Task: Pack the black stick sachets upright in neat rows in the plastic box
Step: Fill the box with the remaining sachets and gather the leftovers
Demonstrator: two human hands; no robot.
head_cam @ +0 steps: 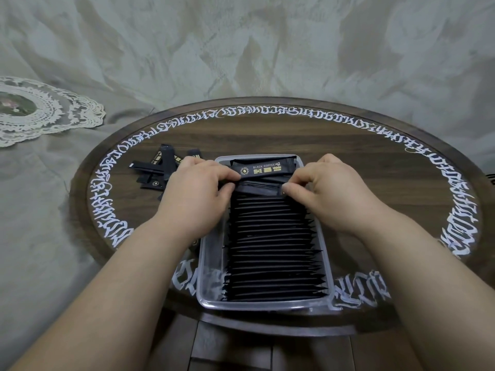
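I saw a clear, glossy plastic box [263, 303] of matt black foil-like sachets [273, 253] on a dark, smooth wooden table [348, 156] with painted white lettering; far left lay a cream lace doily [53, 113] on pale cloth [241, 49].

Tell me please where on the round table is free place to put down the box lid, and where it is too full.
Bare wood lies right of the plastic box, up to the white lettering, and behind the box toward the far rim. Left of the box it is crowded: loose sachets lie there, beside the left hand. The right hand is over the box.
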